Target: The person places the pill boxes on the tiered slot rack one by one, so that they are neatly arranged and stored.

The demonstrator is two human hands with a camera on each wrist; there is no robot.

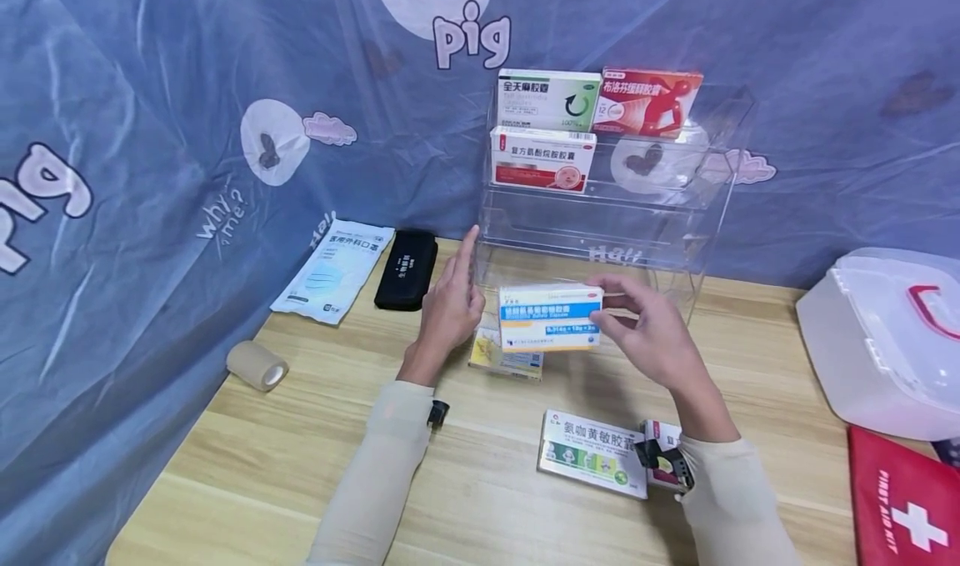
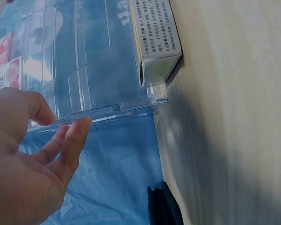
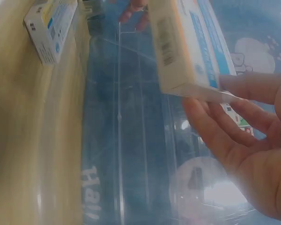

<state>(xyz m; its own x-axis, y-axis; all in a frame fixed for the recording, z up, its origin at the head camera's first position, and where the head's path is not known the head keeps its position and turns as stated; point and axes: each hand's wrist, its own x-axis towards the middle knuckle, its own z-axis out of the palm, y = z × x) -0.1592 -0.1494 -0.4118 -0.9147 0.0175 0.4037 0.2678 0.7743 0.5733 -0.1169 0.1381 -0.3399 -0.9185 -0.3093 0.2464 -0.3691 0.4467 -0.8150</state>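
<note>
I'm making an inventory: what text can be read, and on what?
"pig", "why me?": blue cloth
"FIRST AID KIT", white cross: red pouch
"医用外科口罩": mask packet
"生物解剖", apparently: black case
"全天麻胶囊", "100%": green-white box
"布洛芬缓释胶囊", "12": red box
"复方氨酚烷胺胶囊": red-white box
"0.314g": blue-white box in right hand
"氨咖黄敏胶囊": green-striped box
"复": half-hidden box
Too small or blurred: held box's name, yellow box, remaining print.

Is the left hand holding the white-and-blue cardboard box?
No, the right hand pinches the white-and-blue cardboard box by one end.

The head view looks down and forward — both wrist views, nearer, share the clear rack.
</note>
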